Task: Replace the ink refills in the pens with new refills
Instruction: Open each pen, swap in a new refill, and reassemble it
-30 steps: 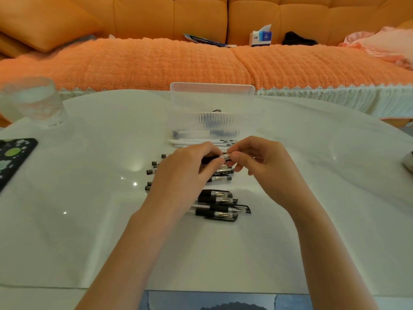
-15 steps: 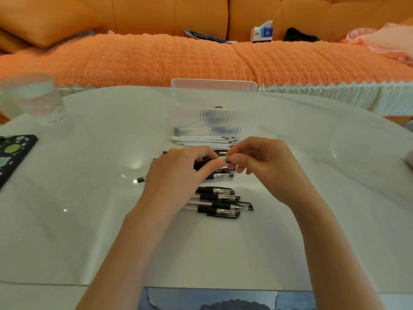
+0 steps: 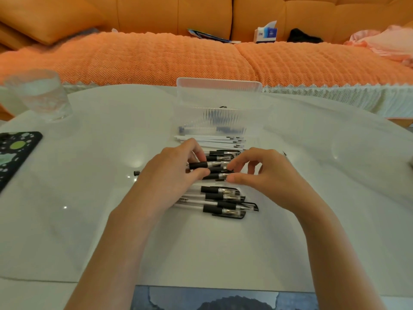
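From the head view, the left hand [image 3: 172, 173] curls round a pen [image 3: 201, 164] at its black grip, holding it level just above the white table [image 3: 89, 220]. The right hand [image 3: 266, 175] pinches the pen's clear tip end between thumb and forefinger. Other pens [image 3: 225, 202] lie in a row beneath and nearer. White refills [image 3: 207, 139] lie just beyond the hands, in front of a clear box [image 3: 219, 95]. A small black cap [image 3: 136, 173] sits to the left, a glass [image 3: 38, 95] at far left.
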A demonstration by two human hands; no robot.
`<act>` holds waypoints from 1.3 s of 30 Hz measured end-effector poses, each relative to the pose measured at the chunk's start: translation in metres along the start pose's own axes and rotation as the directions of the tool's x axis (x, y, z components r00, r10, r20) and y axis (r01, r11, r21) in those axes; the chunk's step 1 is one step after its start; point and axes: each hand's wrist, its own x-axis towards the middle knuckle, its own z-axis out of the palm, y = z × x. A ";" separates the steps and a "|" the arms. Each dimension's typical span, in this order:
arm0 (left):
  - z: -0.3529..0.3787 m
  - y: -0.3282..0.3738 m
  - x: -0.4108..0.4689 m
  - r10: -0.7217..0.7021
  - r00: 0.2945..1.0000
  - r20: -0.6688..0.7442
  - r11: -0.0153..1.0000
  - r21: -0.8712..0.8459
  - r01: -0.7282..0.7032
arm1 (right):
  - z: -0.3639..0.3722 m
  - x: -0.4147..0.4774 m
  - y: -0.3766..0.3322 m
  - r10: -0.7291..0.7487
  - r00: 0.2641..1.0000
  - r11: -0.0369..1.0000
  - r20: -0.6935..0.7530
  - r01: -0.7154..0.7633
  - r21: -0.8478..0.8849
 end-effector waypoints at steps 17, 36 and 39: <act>0.000 0.002 0.003 0.106 0.994 -0.016 0.988 -0.111 -0.107 | 0.005 0.000 -0.018 -0.057 0.997 0.994 -0.059 0.062 0.090; -0.004 0.003 0.001 0.110 0.993 -0.042 0.982 -0.147 -0.115 | 0.002 0.003 -0.008 -0.070 0.990 0.990 -0.119 0.083 0.111; -0.005 0.005 -0.001 0.099 0.995 -0.016 0.986 -0.131 -0.101 | 0.002 0.003 -0.007 -0.066 0.991 0.992 -0.113 0.077 0.104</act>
